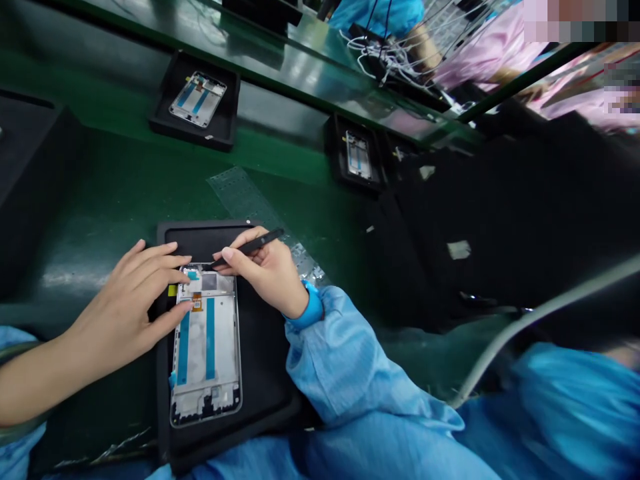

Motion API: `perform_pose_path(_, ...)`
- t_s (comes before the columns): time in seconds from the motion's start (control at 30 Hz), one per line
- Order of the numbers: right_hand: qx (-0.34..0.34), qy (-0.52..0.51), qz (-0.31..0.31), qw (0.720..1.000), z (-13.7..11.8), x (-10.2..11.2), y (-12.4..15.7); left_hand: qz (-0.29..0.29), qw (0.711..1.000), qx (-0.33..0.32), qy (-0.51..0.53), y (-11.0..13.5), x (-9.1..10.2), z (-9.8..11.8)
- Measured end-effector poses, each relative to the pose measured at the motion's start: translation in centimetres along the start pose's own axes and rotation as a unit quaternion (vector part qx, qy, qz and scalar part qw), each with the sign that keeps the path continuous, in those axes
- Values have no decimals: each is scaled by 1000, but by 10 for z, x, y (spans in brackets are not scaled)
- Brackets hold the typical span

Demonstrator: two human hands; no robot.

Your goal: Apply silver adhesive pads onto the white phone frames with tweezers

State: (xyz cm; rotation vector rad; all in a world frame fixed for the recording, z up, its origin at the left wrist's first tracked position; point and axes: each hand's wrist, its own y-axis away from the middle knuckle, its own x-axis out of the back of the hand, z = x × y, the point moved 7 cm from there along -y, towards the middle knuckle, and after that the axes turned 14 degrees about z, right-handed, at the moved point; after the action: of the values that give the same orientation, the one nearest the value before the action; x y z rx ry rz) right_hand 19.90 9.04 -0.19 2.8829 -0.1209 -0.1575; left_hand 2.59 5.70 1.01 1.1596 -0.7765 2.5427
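Note:
A phone frame (206,347) with two blue strips lies face up in a black tray (260,373) in front of me. My left hand (127,303) rests on the frame's upper left corner, fingers stretched out and pressing on its edge. My right hand (267,270) is closed on a black pen-like tool (250,247), whose tip touches the top edge of the frame. A small orange flex part (197,301) sits near my left fingertips.
Two more black trays with phone frames (197,100) (358,157) sit on the green belt (125,187) farther back. A clear plastic strip (250,200) lies behind my tray. Another person in pink (480,47) works opposite, beside white cables (390,53).

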Motion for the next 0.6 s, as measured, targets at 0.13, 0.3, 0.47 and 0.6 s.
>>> perform_pose_path(0.13, 32, 39, 9, 999, -1, 0, 2, 1, 1000, -8, -15, 0, 0, 0)
perform_pose_path(0.3, 69, 71, 12, 995, -2, 1, 4, 0, 1000, 1, -15, 0, 0, -1)
perform_pose_path(0.47, 96, 104, 3, 990, -2, 2, 5, -1, 1000, -10, -14, 1, -1, -1)
perform_pose_path(0.6, 118, 142, 17, 983, -2, 5, 5, 0, 1000, -10, -12, 1, 0, -1)
